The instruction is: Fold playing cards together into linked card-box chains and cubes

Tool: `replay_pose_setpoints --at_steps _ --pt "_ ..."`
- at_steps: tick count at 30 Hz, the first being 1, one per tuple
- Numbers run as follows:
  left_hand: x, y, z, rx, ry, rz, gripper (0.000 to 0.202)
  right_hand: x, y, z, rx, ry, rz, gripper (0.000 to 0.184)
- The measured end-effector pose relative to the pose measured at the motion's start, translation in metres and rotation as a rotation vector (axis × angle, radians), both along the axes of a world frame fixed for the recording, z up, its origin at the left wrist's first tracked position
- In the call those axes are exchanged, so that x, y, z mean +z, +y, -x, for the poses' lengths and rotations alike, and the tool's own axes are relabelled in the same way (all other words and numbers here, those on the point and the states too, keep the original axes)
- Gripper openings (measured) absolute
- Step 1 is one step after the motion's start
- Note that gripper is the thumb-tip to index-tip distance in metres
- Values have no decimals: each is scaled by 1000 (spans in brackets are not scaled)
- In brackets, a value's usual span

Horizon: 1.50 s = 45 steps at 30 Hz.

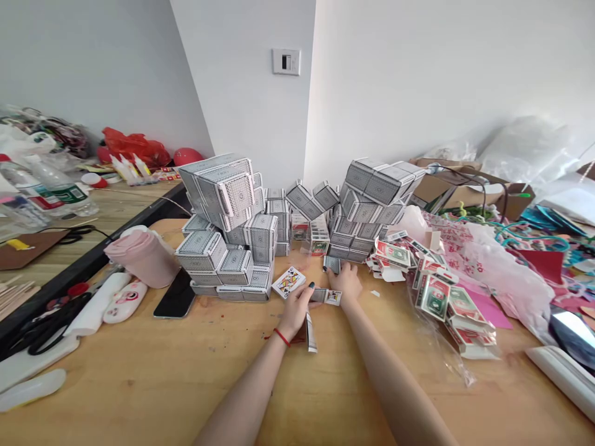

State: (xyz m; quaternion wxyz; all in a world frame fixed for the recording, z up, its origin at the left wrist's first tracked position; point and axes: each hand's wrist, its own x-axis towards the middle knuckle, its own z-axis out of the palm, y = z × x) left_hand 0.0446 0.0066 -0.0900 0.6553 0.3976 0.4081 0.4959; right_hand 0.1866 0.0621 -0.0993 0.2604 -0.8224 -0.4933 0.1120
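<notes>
My left hand, with a red string on the wrist, is closed on folded playing cards; one strip hangs below the palm. A face-up queen card lies just beyond its fingers. My right hand has its thumb and fingers closed around a grey-backed playing card on the table; its palm side is hidden. Between the hands shows a small folded picture card. Behind stand grey blocks built from folded cards, a left stack and a right stack.
Torn card boxes and a crumpled plastic bag lie to the right. On the left are a black phone, a pink cup and a white glue gun or similar tool. Unopened-looking decks sit between the stacks.
</notes>
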Motion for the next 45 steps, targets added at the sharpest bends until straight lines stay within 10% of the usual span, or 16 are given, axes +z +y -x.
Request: replay_pose_setpoints --at_steps 8,23,45 --pt "1 1 -2 80 -42 10 30 -7 -9 -19 59 259 -230 22" --pt "7 -14 1 342 41 -170 37 -5 -65 -28 395 936 -362 28" --pt "7 -10 5 396 55 -199 35 -7 -65 -23 502 816 -298 20"
